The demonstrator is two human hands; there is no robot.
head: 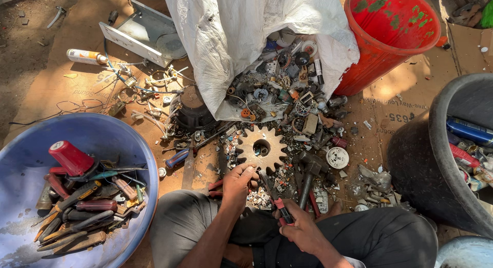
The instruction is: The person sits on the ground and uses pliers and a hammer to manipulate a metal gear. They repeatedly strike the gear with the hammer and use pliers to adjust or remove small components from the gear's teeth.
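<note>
Clearly heavy and stiff, the toothed metal gear [261, 147] lies on cardboard beside the left hand [237, 185], whose grip pinches small scrap, while the right hand [300, 228] clasps red-handled pliers [277, 198].

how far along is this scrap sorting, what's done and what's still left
Partly done, by the look of it. Sorted items already lie in the black tub, while the red bucket looks empty. In hand: the right hand grips red-handled pliers and the left hand picks at small parts by the gear. The white sack still spills a large unsorted pile.
</note>
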